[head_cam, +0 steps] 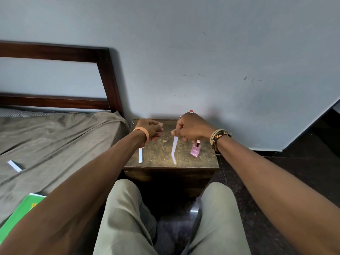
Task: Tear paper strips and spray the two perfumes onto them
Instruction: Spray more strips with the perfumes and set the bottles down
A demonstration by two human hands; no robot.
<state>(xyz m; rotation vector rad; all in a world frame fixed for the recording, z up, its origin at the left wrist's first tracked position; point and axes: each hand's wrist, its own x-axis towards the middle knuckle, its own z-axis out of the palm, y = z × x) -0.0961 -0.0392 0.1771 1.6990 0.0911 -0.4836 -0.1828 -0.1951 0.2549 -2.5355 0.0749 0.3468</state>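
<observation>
Knees (pixel 219 214) in pale trousers fill the foreground before the bed (pixel 55 137), where a green book (pixel 20 216), its print too blurred to read, is cut off by the left arm, and a paper scrap (pixel 14 165) lies apart. On the small bench (pixel 158 153) the right hand (pixel 191 127) pinches a hanging strip (pixel 174 150), just beside an unlabelled pink perfume (pixel 195 149). The left hand (pixel 150 128) is clenched, contents hidden, over another strip (pixel 140 155), partly hidden by the wrist.

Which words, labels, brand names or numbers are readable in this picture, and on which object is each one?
No text here can be read.
Green book: a small yellow and red mark on the cover, too blurred to read.
Pink perfume bottle: no label can be made out.
Band on the right wrist: light marks on dark, perhaps letters, not legible.
Paper strips: blank.
</observation>
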